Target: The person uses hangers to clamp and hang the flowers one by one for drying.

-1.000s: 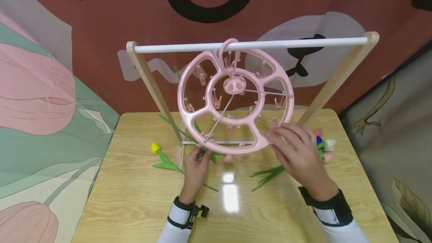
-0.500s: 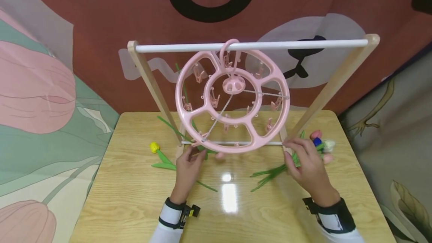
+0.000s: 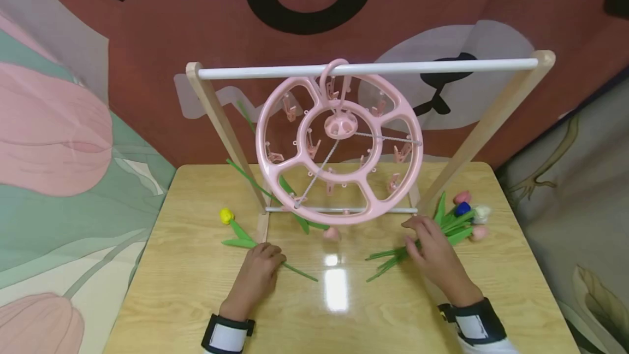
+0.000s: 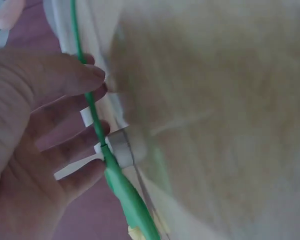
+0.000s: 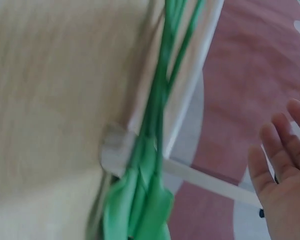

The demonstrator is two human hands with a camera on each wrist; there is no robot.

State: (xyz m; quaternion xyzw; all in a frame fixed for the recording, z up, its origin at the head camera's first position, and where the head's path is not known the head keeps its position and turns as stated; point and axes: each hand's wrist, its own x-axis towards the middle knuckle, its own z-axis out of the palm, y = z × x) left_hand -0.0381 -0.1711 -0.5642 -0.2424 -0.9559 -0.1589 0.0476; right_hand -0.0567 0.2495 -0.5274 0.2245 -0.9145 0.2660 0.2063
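My left hand is on the stem of a yellow tulip lying on the table; in the left wrist view its thumb and fingers pinch the green stem. Relaxed and spread, my right hand hovers by a bunch of tulips with pink, blue and white heads. In the right wrist view its fingers stand apart from the green stems. A round pink clip hanger hangs from the white bar. At its lower left, a pink tulip hangs slanted with its head low.
The wooden stand has a left post, a right post and a low white crossbar. Another green stem shows behind the hanger. Small pink clips dangle from the rings. A printed cloth backs the table.
My left hand has left the hanger's lower-left edge and come down onto the yellow tulip's stem. My right hand has left the hanger's lower-right rim and lowered towards the bunch of tulips.
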